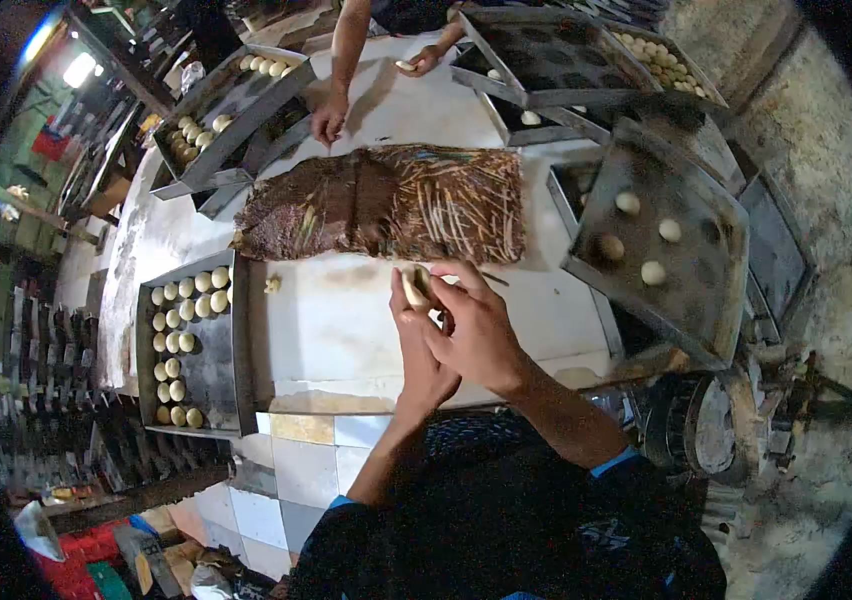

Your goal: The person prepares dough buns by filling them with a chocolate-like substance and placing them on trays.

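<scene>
In front of me my left hand (424,345) is closed around a small piece of pale dough (414,292), cupped with a dark hollow or filling inside. Close against it is my right hand (481,330), its fingers bent together at the dough's opening. A thin dark stick (495,279) juts out past the right knuckles and appears to be in that hand; its other end is hidden. Just beyond both hands lies a wide slab of brown paste (336,205), smooth on the left and scored with pale streaks on the right.
Another person's hand (329,118) reaches toward the slab; their other hand (424,62) holds pale dough. A metal tray (208,355) with several dough balls stands at left. More trays are stacked at back left and on the right, where a tilted tray (691,290) bears several balls.
</scene>
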Demonstrator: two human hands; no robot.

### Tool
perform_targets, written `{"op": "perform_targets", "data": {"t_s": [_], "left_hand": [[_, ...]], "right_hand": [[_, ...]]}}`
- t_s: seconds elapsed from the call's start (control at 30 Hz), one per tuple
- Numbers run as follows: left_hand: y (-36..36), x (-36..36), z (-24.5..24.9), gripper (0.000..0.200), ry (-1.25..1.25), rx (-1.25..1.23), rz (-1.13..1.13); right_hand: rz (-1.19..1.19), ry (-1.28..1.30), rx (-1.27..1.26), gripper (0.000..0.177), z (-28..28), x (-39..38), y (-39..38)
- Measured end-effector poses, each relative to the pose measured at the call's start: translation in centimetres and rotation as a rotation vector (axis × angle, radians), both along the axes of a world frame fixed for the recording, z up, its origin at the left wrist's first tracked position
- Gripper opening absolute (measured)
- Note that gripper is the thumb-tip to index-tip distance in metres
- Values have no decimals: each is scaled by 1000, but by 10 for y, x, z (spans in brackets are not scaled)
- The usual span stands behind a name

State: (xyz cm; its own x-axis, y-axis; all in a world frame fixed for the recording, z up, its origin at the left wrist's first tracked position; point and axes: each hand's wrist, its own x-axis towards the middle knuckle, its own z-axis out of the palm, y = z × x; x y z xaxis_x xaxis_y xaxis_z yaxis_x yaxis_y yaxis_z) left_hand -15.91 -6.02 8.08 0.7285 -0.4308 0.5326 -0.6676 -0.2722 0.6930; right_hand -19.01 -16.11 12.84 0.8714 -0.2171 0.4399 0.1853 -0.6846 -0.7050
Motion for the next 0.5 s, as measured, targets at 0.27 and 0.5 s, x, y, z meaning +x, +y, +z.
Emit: {"op": "perform_targets", "data": {"t_s": [0.27, 0.5], "left_hand": [[18, -110, 43, 48, 653, -878, -352], [41, -162, 45, 39, -228, -209, 68]], "right_hand": [[162, -325, -6, 24, 55, -116, -31], [416, -175, 270, 29, 55, -162, -21]]}}
